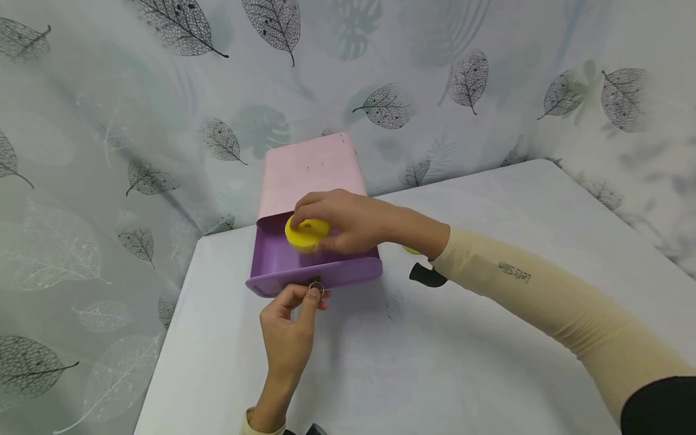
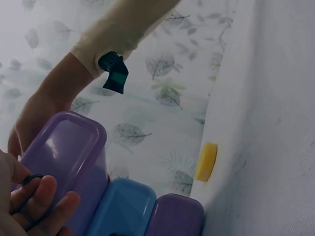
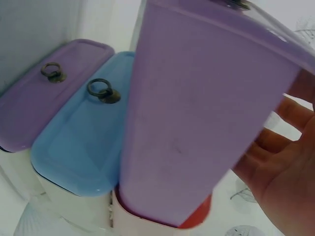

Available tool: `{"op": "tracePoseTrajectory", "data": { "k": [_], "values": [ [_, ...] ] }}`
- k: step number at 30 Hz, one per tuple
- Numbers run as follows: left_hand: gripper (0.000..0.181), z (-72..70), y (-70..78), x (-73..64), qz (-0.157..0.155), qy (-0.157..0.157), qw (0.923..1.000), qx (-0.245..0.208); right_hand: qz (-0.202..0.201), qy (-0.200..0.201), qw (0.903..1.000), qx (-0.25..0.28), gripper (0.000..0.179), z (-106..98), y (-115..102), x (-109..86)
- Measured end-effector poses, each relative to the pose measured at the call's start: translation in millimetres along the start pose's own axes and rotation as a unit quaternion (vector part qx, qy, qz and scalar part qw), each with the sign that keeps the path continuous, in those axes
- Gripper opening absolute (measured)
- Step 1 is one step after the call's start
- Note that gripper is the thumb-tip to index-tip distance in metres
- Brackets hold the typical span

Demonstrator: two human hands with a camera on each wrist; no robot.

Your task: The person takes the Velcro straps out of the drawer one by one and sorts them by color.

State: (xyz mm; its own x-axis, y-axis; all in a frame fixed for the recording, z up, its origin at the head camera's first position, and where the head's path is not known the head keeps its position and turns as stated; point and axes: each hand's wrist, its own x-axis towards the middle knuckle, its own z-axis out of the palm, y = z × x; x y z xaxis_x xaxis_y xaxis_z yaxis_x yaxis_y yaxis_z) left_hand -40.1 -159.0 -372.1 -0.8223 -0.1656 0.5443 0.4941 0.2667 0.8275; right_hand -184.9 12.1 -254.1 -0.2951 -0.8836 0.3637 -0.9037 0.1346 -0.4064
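A purple drawer (image 1: 277, 248) is pulled out of the pink cabinet (image 1: 310, 175). My left hand (image 1: 288, 332) is at the drawer's front, thumb and fingers pinching its small metal ring pull (image 1: 316, 287). Over the open drawer, my right hand (image 1: 353, 223) grips a thick, round yellow piece (image 1: 304, 235) by its edge. The left wrist view shows the ring pull (image 2: 32, 178) between the left fingers. In the right wrist view, the drawer's side hides the yellow piece, and part of my right hand (image 3: 280, 162) shows beyond it.
A blue drawer (image 2: 123, 209) and another purple drawer (image 2: 177, 216) are lined up beside the pulled-out one, both pushed in. Another yellow piece (image 2: 206, 162) rests on the white table (image 1: 435, 350) to the right. A leaf-patterned curtain (image 1: 326, 78) hangs behind the cabinet.
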Motion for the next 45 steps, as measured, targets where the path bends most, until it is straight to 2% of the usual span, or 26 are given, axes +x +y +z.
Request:
{"op": "tracePoseTrajectory", "data": {
  "k": [4, 11, 19, 27, 36, 45],
  "values": [
    [0.019, -0.9, -0.9, 0.6, 0.005, -0.005, 0.9999, -0.009, 0.002, 0.034, 0.9994, 0.000, 0.036, -5, -3, -4.5],
    [0.020, -2.2, -2.9, 0.8, 0.003, -0.009, 0.9998, -0.014, 0.022, 0.066, 0.9973, 0.024, 0.035, -16, -5, -12.3],
    [0.019, -2.1, -2.3, 0.8, -0.002, -0.006, 0.9999, -0.011, 0.041, 0.113, 0.9924, 0.027, 0.036, -30, -5, -23.8],
    [0.020, -2.3, -1.6, 1.7, -0.004, -0.007, 0.9999, -0.015, 0.035, 0.128, 0.9911, -0.007, 0.036, -39, 6, -38.9],
    [0.018, -2.0, -1.3, 2.8, -0.006, -0.003, 1.0000, -0.007, 0.080, 0.114, 0.9899, -0.025, 0.039, -48, 13, -53.9],
    [0.019, -0.7, -1.1, 4.6, 0.006, -0.005, 0.9999, -0.008, 0.095, 0.115, 0.9879, -0.041, 0.039, -54, 14, -59.1]
  ]
}}
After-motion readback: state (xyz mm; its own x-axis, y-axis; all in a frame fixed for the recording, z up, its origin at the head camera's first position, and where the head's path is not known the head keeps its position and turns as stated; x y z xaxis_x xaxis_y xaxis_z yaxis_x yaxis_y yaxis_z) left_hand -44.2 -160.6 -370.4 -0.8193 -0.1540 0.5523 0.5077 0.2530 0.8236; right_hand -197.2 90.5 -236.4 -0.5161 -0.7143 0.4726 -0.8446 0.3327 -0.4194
